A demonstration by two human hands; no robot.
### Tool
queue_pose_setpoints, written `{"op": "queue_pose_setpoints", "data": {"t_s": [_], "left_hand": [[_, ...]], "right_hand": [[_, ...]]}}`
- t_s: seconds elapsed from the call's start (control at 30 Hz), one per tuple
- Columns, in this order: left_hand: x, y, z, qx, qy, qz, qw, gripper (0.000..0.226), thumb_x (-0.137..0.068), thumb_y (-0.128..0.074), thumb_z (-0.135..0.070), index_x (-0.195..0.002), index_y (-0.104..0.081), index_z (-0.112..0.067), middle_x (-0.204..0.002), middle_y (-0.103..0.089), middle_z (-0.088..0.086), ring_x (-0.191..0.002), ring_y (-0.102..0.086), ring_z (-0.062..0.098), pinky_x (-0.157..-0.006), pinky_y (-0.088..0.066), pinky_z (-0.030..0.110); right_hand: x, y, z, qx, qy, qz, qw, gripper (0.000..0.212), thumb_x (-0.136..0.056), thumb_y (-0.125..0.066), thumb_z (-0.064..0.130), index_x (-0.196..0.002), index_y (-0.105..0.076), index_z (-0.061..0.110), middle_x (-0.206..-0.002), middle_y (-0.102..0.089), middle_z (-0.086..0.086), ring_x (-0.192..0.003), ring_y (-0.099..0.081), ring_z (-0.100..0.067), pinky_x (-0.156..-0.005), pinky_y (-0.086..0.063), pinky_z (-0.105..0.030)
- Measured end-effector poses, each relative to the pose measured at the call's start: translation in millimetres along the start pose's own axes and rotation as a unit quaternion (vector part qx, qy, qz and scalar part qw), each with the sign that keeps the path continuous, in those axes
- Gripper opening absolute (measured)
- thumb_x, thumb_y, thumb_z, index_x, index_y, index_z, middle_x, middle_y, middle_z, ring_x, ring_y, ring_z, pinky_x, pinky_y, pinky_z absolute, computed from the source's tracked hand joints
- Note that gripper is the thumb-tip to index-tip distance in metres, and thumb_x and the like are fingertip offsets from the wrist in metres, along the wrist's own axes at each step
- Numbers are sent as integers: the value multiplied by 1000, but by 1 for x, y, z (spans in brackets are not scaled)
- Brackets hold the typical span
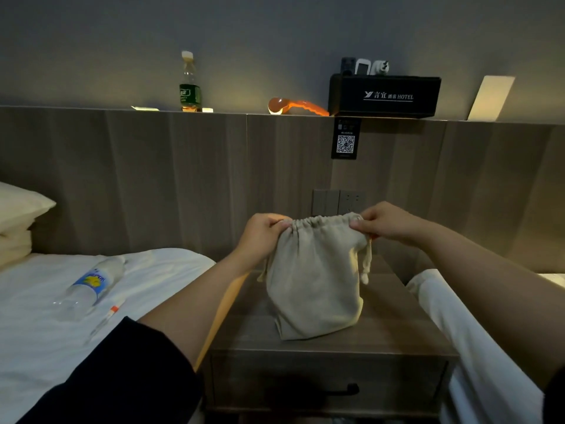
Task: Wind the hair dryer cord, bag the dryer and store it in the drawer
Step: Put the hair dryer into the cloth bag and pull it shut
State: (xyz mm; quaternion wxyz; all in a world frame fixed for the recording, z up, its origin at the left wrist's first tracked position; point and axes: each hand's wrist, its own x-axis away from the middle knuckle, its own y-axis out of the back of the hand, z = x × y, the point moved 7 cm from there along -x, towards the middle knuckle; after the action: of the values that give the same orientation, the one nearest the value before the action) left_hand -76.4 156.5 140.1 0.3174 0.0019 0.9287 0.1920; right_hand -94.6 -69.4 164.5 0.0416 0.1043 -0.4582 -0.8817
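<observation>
Beige cloth bag [315, 276], head view: it stood upright on the wood-grain nightstand [397, 332], long axis vertical, its mouth gathered nearly closed at the top. I saw the left hand [264, 232] pinching the puckered hem at its left end and the right hand [388, 223] pinching it at the right end, so both were gripping fabric and neither was free. The knotted drawstring ends [365, 272] hung loose down the bag's right side, just below the right hand. The hair dryer itself did not show; from the bag's full, rounded body I judged it to be inside. The drawer [275, 377] lay directly beneath the bag, in the nightstand's front, closed, with its dark handle [342, 390] near the middle and facing me. I judged the right hand slightly the nearer for pulling it. Legible writing: a logo, Chinese characters and "HOTEL" in white on the black box [385, 96] on the headboard ledge. Beneath it a dark placard [345, 142] carried a QR code, its small text too fine to read. The labels of the green-labelled bottle [189, 87] on the ledge and the plastic bottle [91, 286] lying on the bed [36, 316] were unreadable.
</observation>
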Motion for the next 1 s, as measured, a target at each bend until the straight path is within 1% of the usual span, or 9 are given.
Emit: {"op": "queue_pose_setpoints", "data": {"t_s": [0.07, 0.27, 0.43, 0.5, 0.6, 0.7, 0.77, 0.87, 1.0], "left_hand": [[-2, -1, 1, 4, 15, -10, 1000, 21, -90, -54, -9, -98, -73, -2, -94, -71, 2, -87, -61, 1, -73, -45, 8], [-11, 4, -6, -34, 4, -31, 999, 23, -91, -53, -10, -99, -73, -3, -102, -72, 8, -94, -60, 6, -72, -40, 2], [-25, 1, -26, -135, -30, -20, 990, 24, -92, -52, -15, -98, -74, -7, -104, -73, 8, -101, -64, 15, -88, -47, 24], [-33, 1, -28, -132, -18, -33, 991, 26, -92, -50, -14, -87, -74, -6, -90, -74, 10, -86, -68, 20, -82, -52, 30], [-42, 7, -12, 10, 91, -90, 992, 34, -93, -44, -9, -64, -61, -9, -63, -64, 8, -53, -64, 12, -62, -51, 29], [-38, 11, 4, 109, 165, -151, 969, 37, -96, -38, -9, -62, -51, -10, -60, -59, 9, -39, -60, 5, -46, -47, 23], [-32, 3, 4, 204, 197, -147, 948, 36, -99, -32, -10, -67, -47, -8, -74, -61, 16, -49, -64, 12, -41, -49, 19], [-26, -14, -9, 349, 207, -96, 909, 34, -102, -22, -16, -76, -41, -10, -95, -59, 27, -86, -65, 34, -53, -56, 27], [-28, -11, -19, 394, 200, -66, 895, 33, -103, -20, -18, -79, -41, -9, -107, -58, 34, -105, -60, 43, -59, -58, 31]], "right_hand": [[3, 6, 4, -3, 11, -39, 999, 42, -90, -55, 38, -66, -63, 4, -64, -53, -7, -61, -49, -15, -62, -43, -25], [10, 23, -6, -95, 9, -77, 992, 29, -93, -52, 25, -82, -71, 6, -79, -66, -14, -71, -59, -19, -76, -52, -34], [8, 43, -13, -119, -13, -208, 971, 35, -94, -51, 17, -63, -64, 8, -50, -59, -1, -46, -54, -10, -55, -44, -24], [8, 54, -20, -104, -39, -275, 955, 35, -92, -53, 17, -60, -63, 8, -48, -57, -1, -47, -54, -13, -55, -45, -27], [18, 75, -40, -104, -79, -371, 920, 29, -89, -56, 22, -66, -69, 10, -63, -65, -10, -63, -62, -27, -66, -53, -37], [27, 76, -52, -85, -106, -413, 900, 25, -90, -55, 25, -81, -72, 9, -71, -66, -8, -67, -62, -25, -58, -48, -28], [25, 67, -56, -106, -125, -421, 892, 25, -90, -55, 26, -85, -72, 9, -74, -67, -8, -71, -63, -25, -64, -50, -30], [22, 56, -54, -179, -119, -402, 890, 27, -92, -53, 23, -84, -72, 5, -76, -69, -11, -75, -66, -27, -75, -56, -40], [20, 41, -25, -45, -67, -292, 953, 27, -92, -48, 17, -75, -67, 11, -83, -69, -16, -73, -62, -28, -64, -47, -34]]}}
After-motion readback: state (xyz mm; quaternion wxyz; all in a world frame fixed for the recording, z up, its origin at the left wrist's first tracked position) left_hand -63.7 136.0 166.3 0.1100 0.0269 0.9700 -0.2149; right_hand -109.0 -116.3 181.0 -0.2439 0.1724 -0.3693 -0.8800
